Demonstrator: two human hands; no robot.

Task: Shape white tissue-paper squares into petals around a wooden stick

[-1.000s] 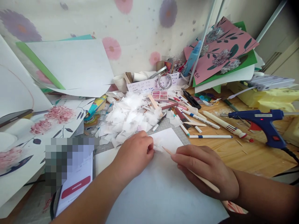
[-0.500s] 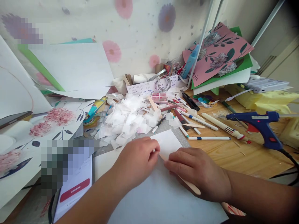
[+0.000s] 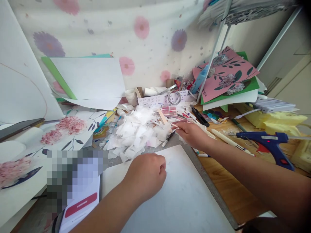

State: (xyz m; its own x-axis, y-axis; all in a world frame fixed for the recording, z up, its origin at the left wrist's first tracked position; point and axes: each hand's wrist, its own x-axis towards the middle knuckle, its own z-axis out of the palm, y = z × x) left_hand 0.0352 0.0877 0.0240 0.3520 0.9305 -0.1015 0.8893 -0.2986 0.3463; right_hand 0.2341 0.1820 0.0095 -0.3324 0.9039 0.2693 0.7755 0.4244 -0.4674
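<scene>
My left hand rests curled on a large white sheet, fingers folded in; whatever it may hold is hidden. My right hand reaches beyond the sheet's far edge, into loose pens and sticks. Its fingers are bent together at a thin stick-like piece and something pale, too small to make out. Close to its fingertips lie a flat wooden stick and a dark-patterned pen. Left of these spreads a heap of torn white tissue paper.
A blue hot glue gun lies on the right, its light red. A phone lies at the left beside the sheet. A pink paint palette and paper cups stand behind the heap. Flower-decorated papers lie left.
My right hand has left the sheet, where it held a flat wooden stick beside my left hand, and moved forward to the pens. My left hand stays curled on the sheet. The view has tilted up.
</scene>
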